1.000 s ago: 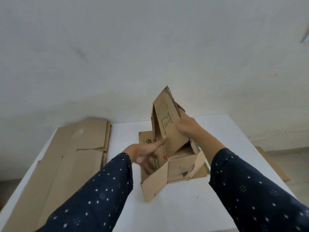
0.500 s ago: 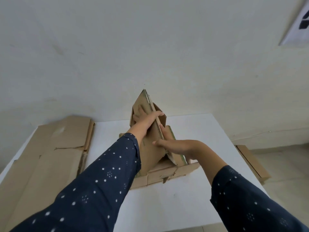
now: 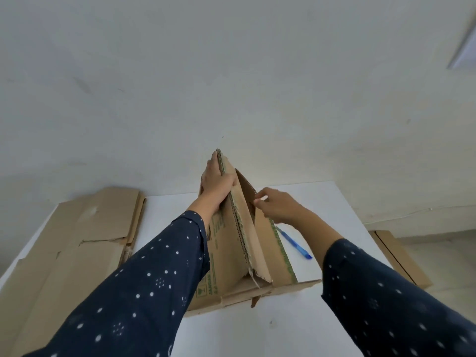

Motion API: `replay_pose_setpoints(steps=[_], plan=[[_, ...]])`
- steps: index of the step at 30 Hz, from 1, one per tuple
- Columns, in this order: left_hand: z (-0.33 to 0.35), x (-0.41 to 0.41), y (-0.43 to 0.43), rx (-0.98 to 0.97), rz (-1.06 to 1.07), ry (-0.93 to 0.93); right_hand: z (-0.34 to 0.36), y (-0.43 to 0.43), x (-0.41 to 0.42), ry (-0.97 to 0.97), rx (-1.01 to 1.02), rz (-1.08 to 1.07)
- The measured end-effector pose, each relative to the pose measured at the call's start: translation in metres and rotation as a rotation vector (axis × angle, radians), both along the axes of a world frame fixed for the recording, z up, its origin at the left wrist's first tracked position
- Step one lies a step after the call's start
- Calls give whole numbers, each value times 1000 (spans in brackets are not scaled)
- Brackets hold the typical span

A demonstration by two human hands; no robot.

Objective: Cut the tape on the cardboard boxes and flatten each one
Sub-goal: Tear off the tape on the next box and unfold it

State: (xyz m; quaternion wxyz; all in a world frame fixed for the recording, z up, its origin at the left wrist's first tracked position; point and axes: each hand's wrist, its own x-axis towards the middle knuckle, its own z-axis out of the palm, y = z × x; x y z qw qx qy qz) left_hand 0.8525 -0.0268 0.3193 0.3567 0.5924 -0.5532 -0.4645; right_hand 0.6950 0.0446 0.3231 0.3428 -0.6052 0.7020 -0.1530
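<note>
A white rectangular table top (image 3: 322, 202) stands against a pale wall and carries everything here. On its left part lies a pile of flattened brown cardboard sheets (image 3: 85, 243) (it reaches over the left edge), and in the middle stands a half-collapsed brown cardboard box with green print (image 3: 231, 258), its lower flaps spread flat on the surface. Just beside the box, on the right, lies a blue plastic pen (image 3: 296, 243).

Plain off-white wall (image 3: 231, 73) is filling most of the view, a bit scuffed. White counter (image 3: 257, 331) is sitting right against it. Pale floor (image 3: 443, 243) is peeking in at 3 o'clock, soft daylight washing over everything.
</note>
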Motion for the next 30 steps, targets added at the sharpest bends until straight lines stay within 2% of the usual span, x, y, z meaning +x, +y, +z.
replay_pose_setpoints(steps=[4,8,14,17,21,26,28,30], plan=[[7,6,-6,-84,-76,-126,-23,-41,11,188,-126,-8],[14,14,-15,-77,-109,-189,-41,-68,17,282,-126,3],[16,15,-39,-83,-104,-142,-48,-91,9,382,-173,-94],[16,13,-49,-75,-103,-123,-47,-109,-9,366,-188,-142],[11,3,-63,-98,-95,-45,-44,-141,-26,188,-152,-111],[-10,-9,-73,-150,-20,25,-5,-161,-17,-563,96,-74],[-15,-9,-73,-180,-16,64,7,-162,-9,-591,132,77],[-20,-7,-73,-175,129,163,9,-165,-1,-503,128,184]])
